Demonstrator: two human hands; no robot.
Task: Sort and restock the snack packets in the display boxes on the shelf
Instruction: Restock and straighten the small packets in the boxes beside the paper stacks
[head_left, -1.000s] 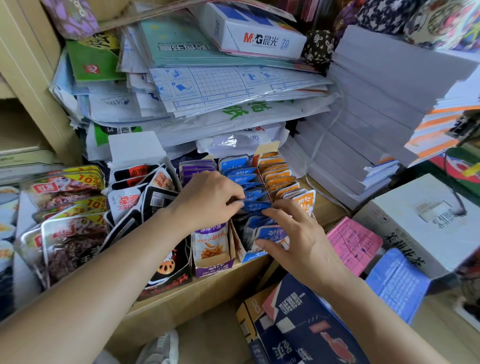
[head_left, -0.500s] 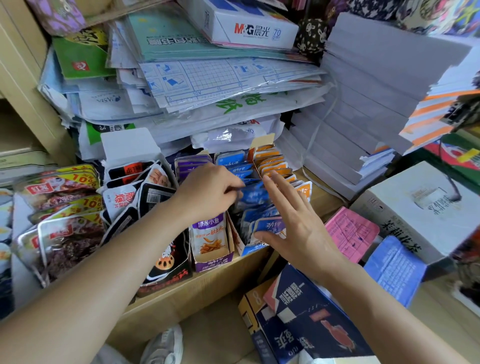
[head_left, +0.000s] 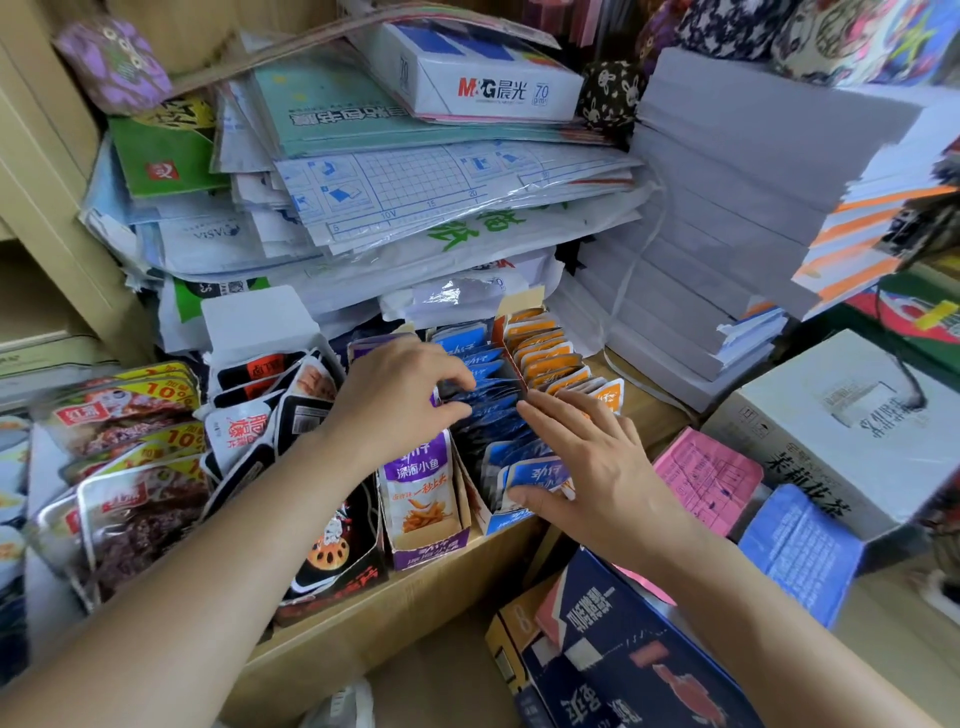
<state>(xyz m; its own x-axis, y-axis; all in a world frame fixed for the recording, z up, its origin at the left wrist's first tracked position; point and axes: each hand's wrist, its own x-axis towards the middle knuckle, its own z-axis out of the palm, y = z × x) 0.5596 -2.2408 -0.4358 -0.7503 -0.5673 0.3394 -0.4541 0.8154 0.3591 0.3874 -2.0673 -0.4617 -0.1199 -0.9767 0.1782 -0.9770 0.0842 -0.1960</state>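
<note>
A tall stack of white paper reams (head_left: 727, 218) filled the right back of the shelf (head_left: 395, 613), beside a slumped heap of plastic-wrapped stationery sheets (head_left: 415, 208), one printed with a blue grid. On top of the heap lay one white box marked "M&G" and "70" (head_left: 488, 78). At right stood one grey-white carton (head_left: 852, 426) with dark lettering too distorted to read.

Two hands worked at the front row of display boxes. Three narrow boxes stood side by side: a purple box (head_left: 423, 540), a blue box (head_left: 511, 517) and an orange box (head_left: 524, 306) set further back. The purple one showed a front packet (head_left: 421, 488) with white characters and a picture of orange strips. The blue packets (head_left: 498, 415) stood upright in a crowded, leaning file; the orange packets (head_left: 550, 358) ran in a neater row, roughly ten visible.

The left hand (head_left: 395, 400) was curled, its thumb and fingertips pinching the top edge of a dark blue packet in the middle of the blue box. The right hand (head_left: 587, 457) lay flat and open, fingers spread along the blue row's right side, gripping nothing, its thumb against the front packet.

Left of these, black-and-white packets (head_left: 260, 415) crowded a white box (head_left: 254, 322), and red-and-yellow packets (head_left: 124, 415) marked "10%" lay overlapping.
</note>
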